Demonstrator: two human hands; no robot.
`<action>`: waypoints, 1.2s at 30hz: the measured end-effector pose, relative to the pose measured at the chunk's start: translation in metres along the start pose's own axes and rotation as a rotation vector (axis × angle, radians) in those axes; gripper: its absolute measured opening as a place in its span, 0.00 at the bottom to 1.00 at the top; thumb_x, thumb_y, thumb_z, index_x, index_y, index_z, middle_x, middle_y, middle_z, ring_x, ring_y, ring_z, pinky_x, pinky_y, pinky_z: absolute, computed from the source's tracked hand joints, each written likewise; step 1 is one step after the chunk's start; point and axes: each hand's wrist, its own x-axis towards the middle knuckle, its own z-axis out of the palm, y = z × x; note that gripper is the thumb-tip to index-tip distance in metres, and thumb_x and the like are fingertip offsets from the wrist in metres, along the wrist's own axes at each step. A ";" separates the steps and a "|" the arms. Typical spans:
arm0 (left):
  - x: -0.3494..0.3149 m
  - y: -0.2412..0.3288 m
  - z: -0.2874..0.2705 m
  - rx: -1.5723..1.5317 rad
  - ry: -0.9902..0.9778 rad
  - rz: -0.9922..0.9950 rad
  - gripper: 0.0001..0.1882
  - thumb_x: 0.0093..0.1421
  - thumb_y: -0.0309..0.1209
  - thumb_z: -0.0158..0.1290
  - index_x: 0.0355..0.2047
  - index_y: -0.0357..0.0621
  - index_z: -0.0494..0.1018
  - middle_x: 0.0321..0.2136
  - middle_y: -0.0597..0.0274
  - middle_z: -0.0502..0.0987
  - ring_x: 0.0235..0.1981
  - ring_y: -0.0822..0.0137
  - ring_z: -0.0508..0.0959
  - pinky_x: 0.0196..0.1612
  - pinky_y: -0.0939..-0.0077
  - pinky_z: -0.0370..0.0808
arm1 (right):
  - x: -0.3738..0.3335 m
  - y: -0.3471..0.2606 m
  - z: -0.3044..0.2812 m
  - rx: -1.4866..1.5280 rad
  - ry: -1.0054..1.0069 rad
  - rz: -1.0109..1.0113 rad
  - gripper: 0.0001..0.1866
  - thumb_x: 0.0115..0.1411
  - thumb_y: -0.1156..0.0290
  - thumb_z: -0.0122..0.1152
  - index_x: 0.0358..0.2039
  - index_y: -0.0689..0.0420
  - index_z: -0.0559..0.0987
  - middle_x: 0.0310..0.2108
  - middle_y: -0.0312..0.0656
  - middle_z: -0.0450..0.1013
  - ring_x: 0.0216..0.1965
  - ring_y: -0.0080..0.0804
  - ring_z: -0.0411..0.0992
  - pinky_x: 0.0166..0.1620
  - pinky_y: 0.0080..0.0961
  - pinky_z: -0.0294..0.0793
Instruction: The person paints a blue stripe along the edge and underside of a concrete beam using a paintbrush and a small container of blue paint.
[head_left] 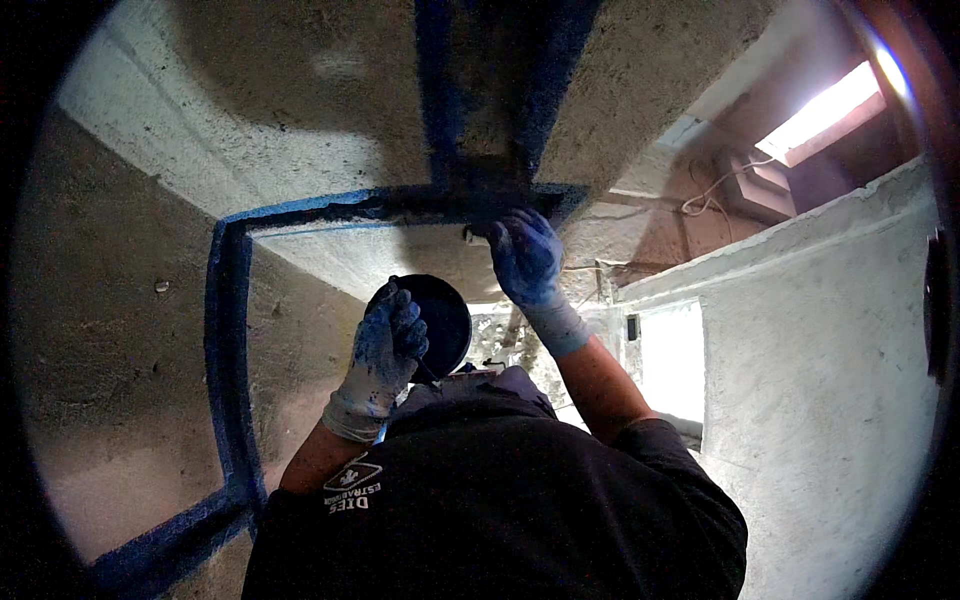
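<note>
My left hand [385, 350], in a pale glove stained blue, grips a round black bowl [432, 318] held up at chest height. My right hand [525, 258], in a glove also smeared blue, is raised against the concrete ceiling. It presses on the wet blue painted band [400, 203] where it meets a blue strip [480, 90] running along the beam. Its fingers are curled around a small dark tool [468, 236], whose tip pokes out to the left; most of the tool is hidden. My dark shirt [500, 500] fills the lower middle.
A blue painted stripe [225, 370] runs down the rough concrete wall on the left. A white plastered wall [830, 400] stands on the right, with a bright window opening [672, 362] and a lit opening [825, 115] above. A loose cable [712, 190] hangs near the ceiling.
</note>
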 end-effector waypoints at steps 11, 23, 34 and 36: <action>0.004 0.001 -0.007 -0.069 -0.156 0.024 0.11 0.65 0.37 0.39 0.25 0.52 0.59 0.15 0.73 0.54 0.14 0.75 0.56 0.18 0.80 0.57 | -0.003 -0.019 -0.007 0.188 -0.114 0.060 0.04 0.52 0.77 0.56 0.27 0.56 0.79 0.30 0.44 0.75 0.32 0.42 0.73 0.36 0.32 0.71; 0.013 0.002 -0.017 -0.077 -0.278 -0.025 0.10 0.63 0.38 0.42 0.23 0.56 0.64 0.13 0.75 0.56 0.14 0.78 0.55 0.17 0.83 0.54 | 0.034 -0.037 0.000 0.131 0.076 -0.099 0.04 0.49 0.75 0.59 0.28 0.57 0.77 0.33 0.43 0.75 0.35 0.43 0.73 0.39 0.35 0.72; -0.002 0.011 -0.012 -0.015 -0.101 0.002 0.08 0.63 0.38 0.42 0.27 0.56 0.66 0.16 0.76 0.60 0.16 0.78 0.59 0.18 0.84 0.57 | -0.004 -0.045 0.018 0.053 -0.116 0.052 0.03 0.53 0.75 0.56 0.26 0.57 0.77 0.29 0.43 0.74 0.31 0.41 0.72 0.35 0.31 0.70; 0.004 0.012 -0.021 0.029 -0.239 0.026 0.09 0.64 0.39 0.40 0.28 0.54 0.64 0.17 0.75 0.59 0.17 0.77 0.59 0.19 0.82 0.59 | 0.005 -0.049 0.017 0.004 -0.080 0.052 0.02 0.53 0.75 0.56 0.25 0.58 0.77 0.29 0.43 0.74 0.32 0.41 0.72 0.35 0.32 0.70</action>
